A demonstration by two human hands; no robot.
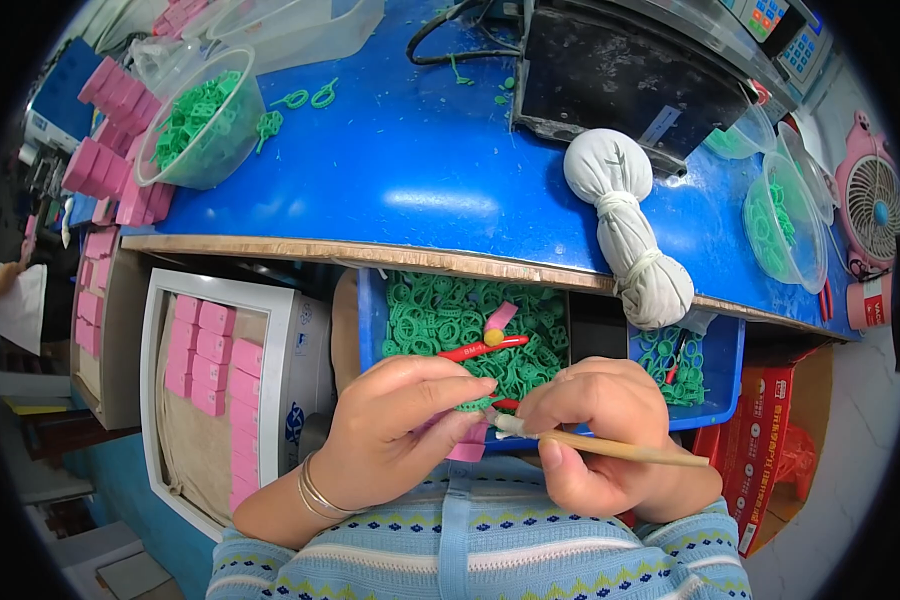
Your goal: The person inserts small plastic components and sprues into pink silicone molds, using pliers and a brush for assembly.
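Over a blue bin point(373, 310) filled with green plastic-looking rings point(425, 310), both my hands meet at chest height. My left hand point(395, 410) pinches a small green ring point(473, 405) between thumb and fingers. In my right hand point(610, 420) is a wooden-handled brush point(630, 452), its whitish head close to the ring; touching or not I cannot tell. A red pen-like tool point(470, 350) lies across the rings, beside a yellow round bit and a pink strip point(501, 317). Below my fingers shows part of a pink block point(467, 448).
A blue table point(400, 190) with a wooden edge lies ahead. On it stand a bowl of green pieces point(202, 130), a black machine point(620, 90), a tied white cloth bundle point(630, 235) overhanging the edge, and another bowl point(785, 225). Pink blocks point(210, 345) fill a tray at left.
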